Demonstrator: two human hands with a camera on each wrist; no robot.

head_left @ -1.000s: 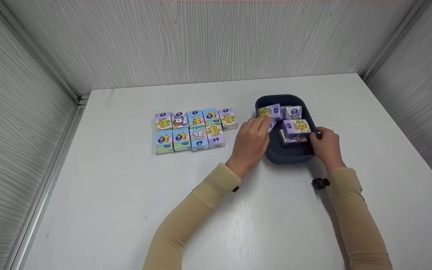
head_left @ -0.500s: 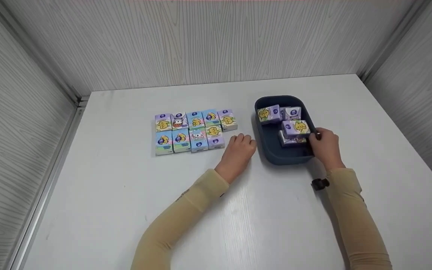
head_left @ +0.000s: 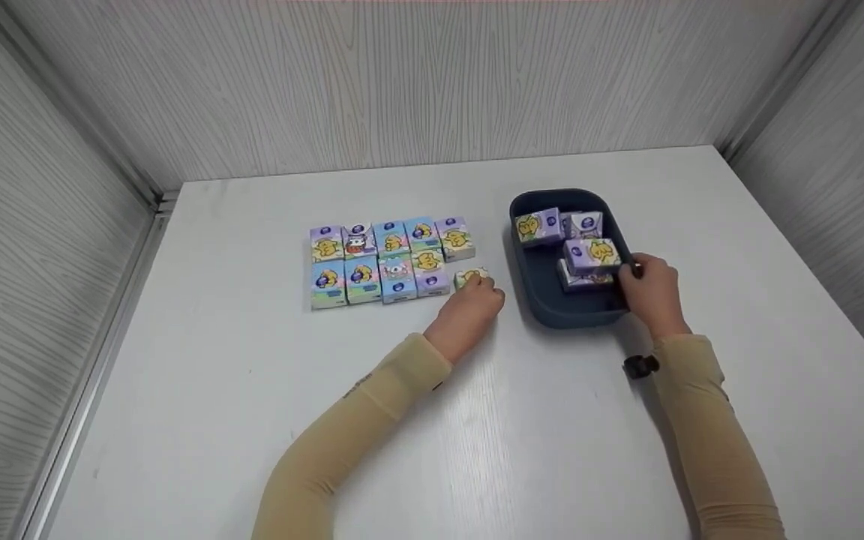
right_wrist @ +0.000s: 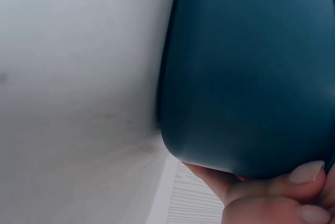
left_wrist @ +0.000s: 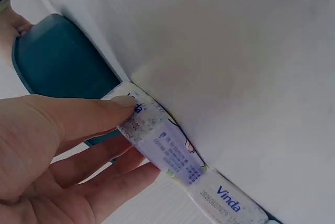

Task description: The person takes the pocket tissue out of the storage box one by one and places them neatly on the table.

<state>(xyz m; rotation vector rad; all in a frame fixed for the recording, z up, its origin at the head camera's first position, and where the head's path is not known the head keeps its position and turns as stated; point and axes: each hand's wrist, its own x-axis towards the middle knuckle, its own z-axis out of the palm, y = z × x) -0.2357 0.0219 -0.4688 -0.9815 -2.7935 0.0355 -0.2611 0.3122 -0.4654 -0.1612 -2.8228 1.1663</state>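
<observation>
Head view has the hands apart: the left hand (head_left: 468,313) pinches a small patterned pack (head_left: 471,274) on the table (head_left: 372,442), between the two-row block of packs (head_left: 396,281) and the dark tub (head_left: 578,319), whose side the right hand (head_left: 651,292) grips toward the table's right edge. For a neat fit, it would seem best to keep the pack flat, square it to the table's far edge, and press lightly against its neighbour without shoving the rows.

Left hand (head_left: 466,315) pinching, thumb (left_wrist: 89,115) straight; right hand (head_left: 653,298) gripping; forearms (head_left: 357,427) angled inward
</observation>
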